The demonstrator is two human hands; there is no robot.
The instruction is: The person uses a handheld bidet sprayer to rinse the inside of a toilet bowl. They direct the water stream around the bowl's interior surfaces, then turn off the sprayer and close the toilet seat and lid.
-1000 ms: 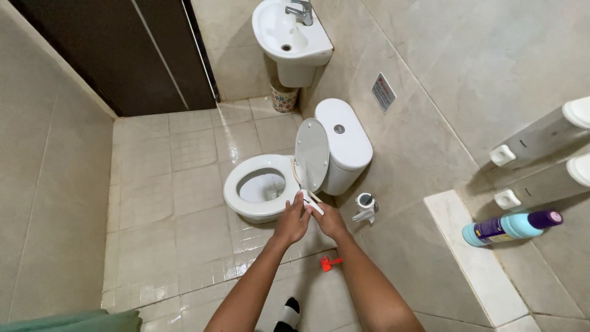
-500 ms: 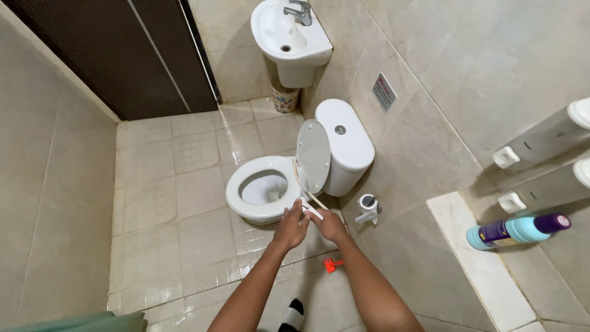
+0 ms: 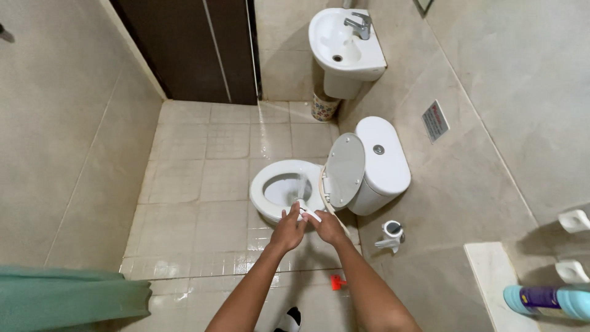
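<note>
Pinching a slim white spray nozzle (image 3: 305, 211) between them, both hands' fingers (image 3: 295, 216) aim it into the toilet bowl (image 3: 270, 184).

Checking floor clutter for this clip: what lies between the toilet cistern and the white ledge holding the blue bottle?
In the head view, a white brush holder stands on the tiled floor between the cistern and the ledge; the rest is bare tile.
</note>
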